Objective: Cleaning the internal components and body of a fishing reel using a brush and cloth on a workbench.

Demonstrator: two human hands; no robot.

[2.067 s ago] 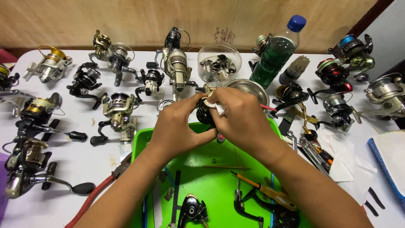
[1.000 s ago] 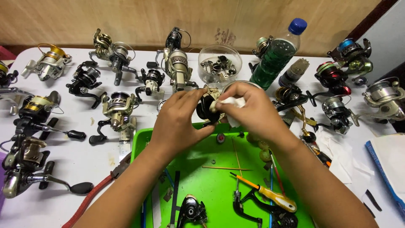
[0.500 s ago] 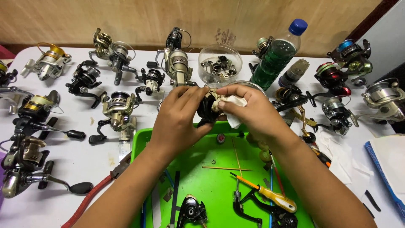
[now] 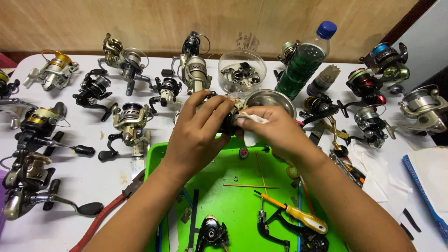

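Left hand (image 4: 198, 133) grasps a dark reel part (image 4: 228, 123); right hand (image 4: 273, 128) pinches a white cloth (image 4: 251, 122) beside the green bottle (image 4: 301, 63).

Small dark reel part (image 4: 227, 122), mostly hidden, gripped between both hands above the far edge of the green tray (image 4: 233, 205), white cloth (image 4: 251, 125) pressed against its right side, bunched and folded

Fishing reels (image 4: 128, 122) crowding tray (image 4: 156, 154)

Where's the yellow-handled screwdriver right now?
The yellow-handled screwdriver lies in the green tray, lower right, under the right forearm, beside a black reel part.
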